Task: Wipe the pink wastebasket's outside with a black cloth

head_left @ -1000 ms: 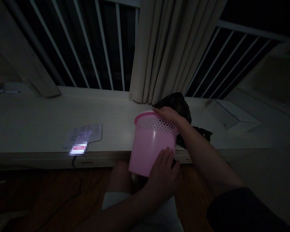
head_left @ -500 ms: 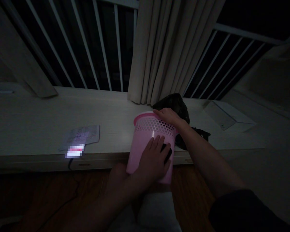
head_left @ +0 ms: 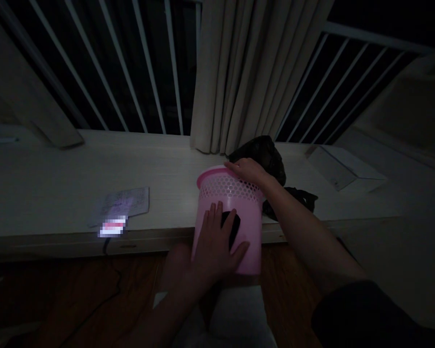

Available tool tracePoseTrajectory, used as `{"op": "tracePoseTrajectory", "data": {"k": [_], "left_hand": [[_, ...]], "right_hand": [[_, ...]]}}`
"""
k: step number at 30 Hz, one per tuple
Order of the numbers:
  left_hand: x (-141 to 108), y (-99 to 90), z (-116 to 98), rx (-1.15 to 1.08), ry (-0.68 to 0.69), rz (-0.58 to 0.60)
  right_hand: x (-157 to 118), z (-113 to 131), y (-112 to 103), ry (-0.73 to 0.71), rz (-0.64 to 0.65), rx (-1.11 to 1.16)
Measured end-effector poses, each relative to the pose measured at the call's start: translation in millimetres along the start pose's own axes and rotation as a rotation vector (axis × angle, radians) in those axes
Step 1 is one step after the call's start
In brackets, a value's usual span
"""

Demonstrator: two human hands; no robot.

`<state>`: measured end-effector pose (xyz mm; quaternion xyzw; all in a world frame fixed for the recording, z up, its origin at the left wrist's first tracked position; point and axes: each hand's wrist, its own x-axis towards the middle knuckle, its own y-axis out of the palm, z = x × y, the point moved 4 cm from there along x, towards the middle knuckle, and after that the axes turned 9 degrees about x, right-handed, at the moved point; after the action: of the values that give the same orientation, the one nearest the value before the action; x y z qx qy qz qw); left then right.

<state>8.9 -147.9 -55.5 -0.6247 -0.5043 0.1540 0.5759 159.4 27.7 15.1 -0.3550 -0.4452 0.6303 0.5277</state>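
A pink plastic wastebasket (head_left: 252,227) with a band of honeycomb holes stands tilted over my lap, at the front edge of the white ledge. My right hand (head_left: 248,170) grips its rim at the top right, the fingers partly out of sight. Lower down, my left hand (head_left: 215,237) lies against the basket's side with its fingers spread. A black, rounded flat thing (head_left: 231,227) shows between that hand's index finger and thumb; its kind is unclear in the dim light. The basket's inside is hidden.
Black plastic bags (head_left: 264,152) lie behind and right of the basket. A pale box (head_left: 348,169) stands farther right. Left are a paper sheet (head_left: 130,200) and a bright blurred device (head_left: 112,225) with a cable. Curtains (head_left: 224,72) and railings back the ledge (head_left: 58,183).
My left hand has slid left across the basket's side, its thumb now farther out, and the black thing has shifted left with it. The basket has moved slightly, with my right hand still on its rim.
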Motion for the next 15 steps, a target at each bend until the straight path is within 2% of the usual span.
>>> {"op": "tracePoseTrajectory", "data": {"k": [5, 9, 15], "left_hand": [[16, 1.6, -20, 0.003, 0.149, 0.083], [24, 4.1, -34, 0.010, 0.284, 0.087], [24, 4.1, -52, 0.034, 0.452, 0.123]], "right_hand": [[-6, -17, -3, 0.027, -0.016, 0.005], [-10, -30, -4, 0.059, -0.027, 0.011], [-11, -30, -4, 0.072, -0.021, 0.008]]}}
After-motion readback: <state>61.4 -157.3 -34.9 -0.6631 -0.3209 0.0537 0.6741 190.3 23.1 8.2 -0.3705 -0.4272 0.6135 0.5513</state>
